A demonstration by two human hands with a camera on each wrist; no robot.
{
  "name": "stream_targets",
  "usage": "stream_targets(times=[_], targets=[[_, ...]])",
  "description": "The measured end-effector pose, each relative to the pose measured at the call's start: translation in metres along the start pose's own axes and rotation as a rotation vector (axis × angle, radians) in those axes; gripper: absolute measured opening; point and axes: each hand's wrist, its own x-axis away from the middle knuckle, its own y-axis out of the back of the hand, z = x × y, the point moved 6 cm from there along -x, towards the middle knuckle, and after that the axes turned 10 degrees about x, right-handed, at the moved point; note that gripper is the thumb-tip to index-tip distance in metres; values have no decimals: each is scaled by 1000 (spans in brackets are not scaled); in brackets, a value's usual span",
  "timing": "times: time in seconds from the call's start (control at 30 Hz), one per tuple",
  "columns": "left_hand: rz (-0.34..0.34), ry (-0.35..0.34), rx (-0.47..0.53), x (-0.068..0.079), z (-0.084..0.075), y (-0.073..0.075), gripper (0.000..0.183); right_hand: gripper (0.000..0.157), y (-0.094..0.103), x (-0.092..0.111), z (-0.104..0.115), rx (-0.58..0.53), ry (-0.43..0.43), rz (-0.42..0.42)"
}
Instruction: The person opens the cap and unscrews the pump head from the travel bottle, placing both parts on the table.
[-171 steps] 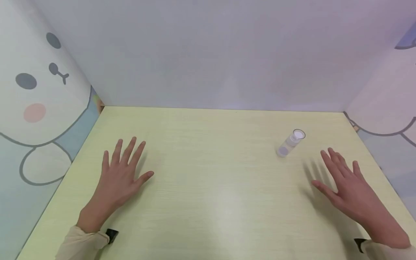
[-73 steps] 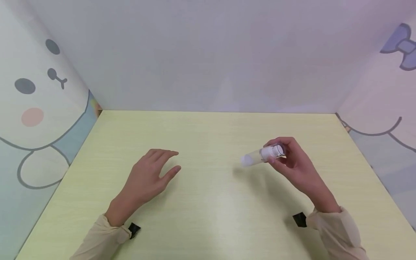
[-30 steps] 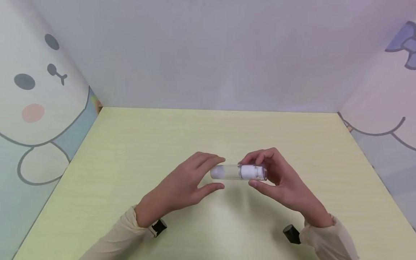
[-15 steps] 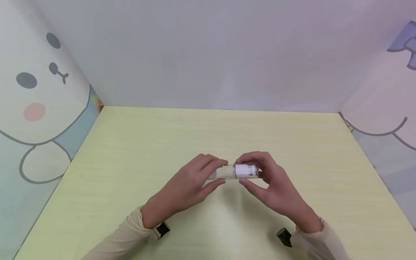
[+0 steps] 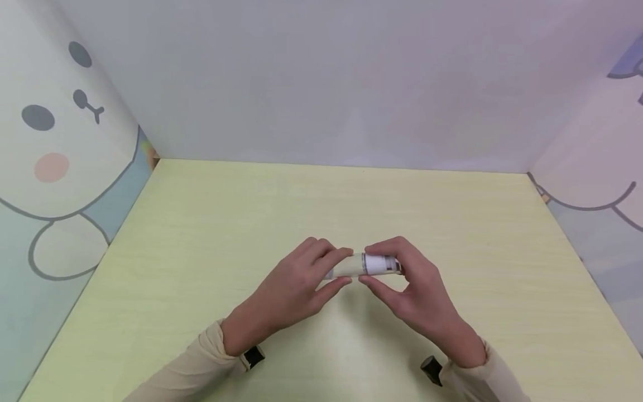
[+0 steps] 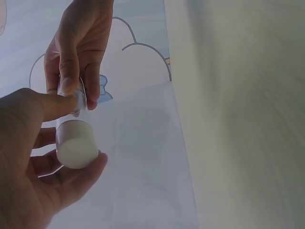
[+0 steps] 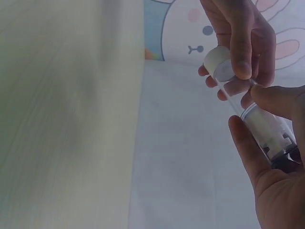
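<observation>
A small clear bottle [image 5: 351, 266] with a white pump top under a see-through cap lies roughly level above the table, held by both hands. My left hand [image 5: 296, 282] grips the bottom end between thumb and fingers. The capped end sits in my right hand [image 5: 419, 290], pinched between thumb and index finger. In the left wrist view the bottle's round white base [image 6: 77, 150] faces the camera. From the right wrist view, the clear cap [image 7: 267, 131] shows around the white pump, and its far end is partly hidden by the palm.
The pale wood-grain table [image 5: 226, 223] spreads below both hands. A plain pale wall [image 5: 331, 84] rises at its back edge. Cartoon-printed panels [image 5: 65, 245] flank the left and right sides. A dark strap piece [image 5: 431, 369] shows at the right cuff, another at the left.
The bottle, earlier standing on the table at the right, was picked up by my right hand, turned sideways and brought to the middle. My left hand came across and took its bottom end.
</observation>
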Motion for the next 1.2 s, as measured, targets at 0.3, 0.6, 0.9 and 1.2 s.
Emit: stream_targets(times=[0.3,0.6,0.9,1.2], targets=[[3,13,-17,2,2,-3,39,50,-6,4,-8,-34,-119,62],[-46,51,45,1,2,-1,41,70,-18,9,-24,-501,-336,4],[-91,52,47,2,3,-1,43,39,-35,18,-29,-850,-492,-61],[-92,12,38,1,1,0,44,33,-35,18,-26,-932,-446,-102]])
